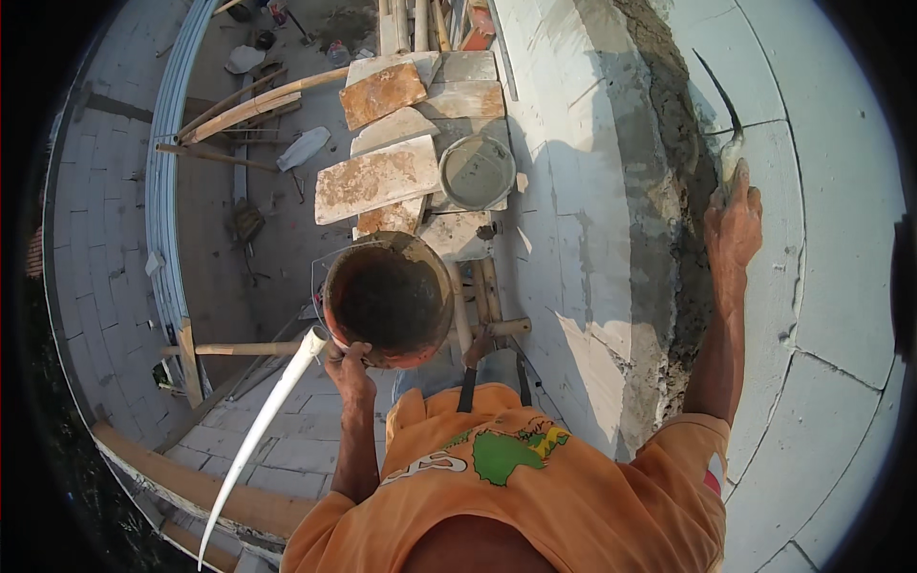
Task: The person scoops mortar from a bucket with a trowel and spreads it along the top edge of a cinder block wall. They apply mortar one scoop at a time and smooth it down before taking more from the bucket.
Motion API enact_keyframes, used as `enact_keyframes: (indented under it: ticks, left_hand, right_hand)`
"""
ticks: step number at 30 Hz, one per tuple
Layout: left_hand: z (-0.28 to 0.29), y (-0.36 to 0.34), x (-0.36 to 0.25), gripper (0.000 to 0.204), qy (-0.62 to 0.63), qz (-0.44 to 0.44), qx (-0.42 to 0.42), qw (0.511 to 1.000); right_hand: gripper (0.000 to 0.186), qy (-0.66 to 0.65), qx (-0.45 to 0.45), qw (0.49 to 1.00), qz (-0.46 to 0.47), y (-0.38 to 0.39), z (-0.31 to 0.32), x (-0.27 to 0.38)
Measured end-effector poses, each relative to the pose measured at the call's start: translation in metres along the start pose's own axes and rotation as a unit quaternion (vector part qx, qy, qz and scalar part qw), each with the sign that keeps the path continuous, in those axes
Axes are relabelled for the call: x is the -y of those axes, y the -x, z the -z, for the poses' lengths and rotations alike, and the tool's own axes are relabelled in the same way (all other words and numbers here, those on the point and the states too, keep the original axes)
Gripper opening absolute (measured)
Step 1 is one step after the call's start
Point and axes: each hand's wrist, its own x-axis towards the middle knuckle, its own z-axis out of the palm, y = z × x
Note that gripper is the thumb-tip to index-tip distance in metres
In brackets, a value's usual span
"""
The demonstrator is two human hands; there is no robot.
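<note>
My left hand point(351, 374) grips the near rim of a round, mortar-stained bucket point(420, 277), its inside dark and its contents hard to make out. At the right, my right hand point(735, 220) is closed round the handle of a trowel point(732, 110) whose thin dark blade shows almost edge-on. The trowel lies over the pale block wall point(831, 258), beside a rough grey strip of mortar point(695, 277). Close by my left hand is the upper end of a white pipe point(263, 425); whether they touch I cannot tell.
Ahead, stained slabs point(377, 180) lie on a platform beside a round tub point(477, 172) of grey matter. Wooden poles point(250, 350) cross below the bucket. Long pale metal profiles point(172, 181) run along the left. Far below lies a floor point(306, 205) with scattered debris.
</note>
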Motion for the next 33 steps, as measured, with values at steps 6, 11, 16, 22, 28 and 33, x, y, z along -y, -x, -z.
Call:
enact_keyframes:
  ticks: [6,11,16,22,28,33]
  left_hand:
    - [0.007,0.012,-0.012,0.014,-0.028,-0.013,-0.01,0.999]
    - [0.01,0.014,-0.003,0.012,-0.016,-0.008,-0.025,1.0]
    - [-0.001,0.007,-0.011,0.011,-0.021,0.005,-0.009,1.0]
    - [-0.019,-0.011,0.002,0.011,-0.07,-0.028,0.078,0.994]
    - [-0.05,0.016,-0.001,0.03,-0.139,-0.186,0.104,0.967]
    - [-0.051,0.047,-0.012,0.022,-0.19,-0.234,0.147,0.942]
  right_hand:
    - [0.063,-0.333,0.03,0.941,-0.054,0.072,0.001,0.008]
    - [0.048,-0.419,0.08,0.904,0.025,0.127,-0.012,0.023]
    - [0.044,-0.392,0.158,0.905,-0.035,0.141,0.003,0.008]
    - [0.051,-0.354,0.188,0.877,0.266,0.189,-0.001,0.06]
    - [0.038,-0.198,0.386,0.846,0.309,0.208,-0.025,0.144]
    - [0.027,-0.232,0.414,0.81,0.345,0.229,-0.053,0.183]
